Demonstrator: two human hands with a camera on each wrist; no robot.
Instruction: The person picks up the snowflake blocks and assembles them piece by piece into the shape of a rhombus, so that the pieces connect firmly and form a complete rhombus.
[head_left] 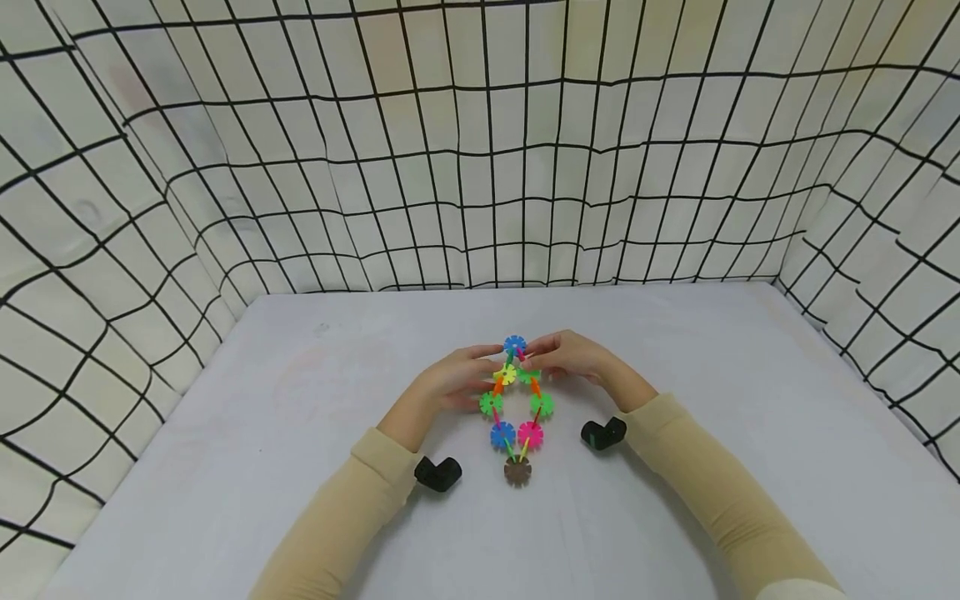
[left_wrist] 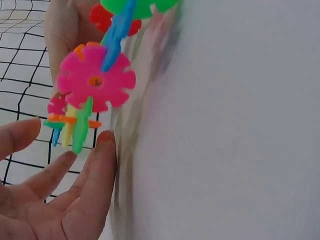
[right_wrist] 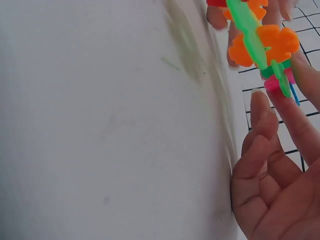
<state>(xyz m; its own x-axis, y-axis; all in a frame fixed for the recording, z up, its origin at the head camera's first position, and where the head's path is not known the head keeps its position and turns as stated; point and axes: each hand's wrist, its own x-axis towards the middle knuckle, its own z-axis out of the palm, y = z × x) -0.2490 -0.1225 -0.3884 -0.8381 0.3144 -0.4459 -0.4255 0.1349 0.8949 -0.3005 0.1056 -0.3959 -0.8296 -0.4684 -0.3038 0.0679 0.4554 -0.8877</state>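
In the head view, a chain of interlocking snowflake discs (head_left: 530, 435) forms a pointed loop on the table, with a brown disc (head_left: 517, 472) at the near end and a blue disc (head_left: 514, 344) at the far end. Colourful discs stand edge-on between the flat ones. My left hand (head_left: 459, 377) is at the loop's upper left; in the left wrist view its thumb and fingers are spread around the chain's end without closing on it. My right hand (head_left: 572, 357) pinches a pink disc (right_wrist: 272, 83) near the far end between thumb and index finger, its other fingers loosely bent.
The white table (head_left: 712, 358) is enclosed at the back and sides by white sheeting with a black grid (head_left: 525, 150). A black wrist device (head_left: 438, 474) sits by the left cuff, another black device (head_left: 603, 433) by the right cuff.
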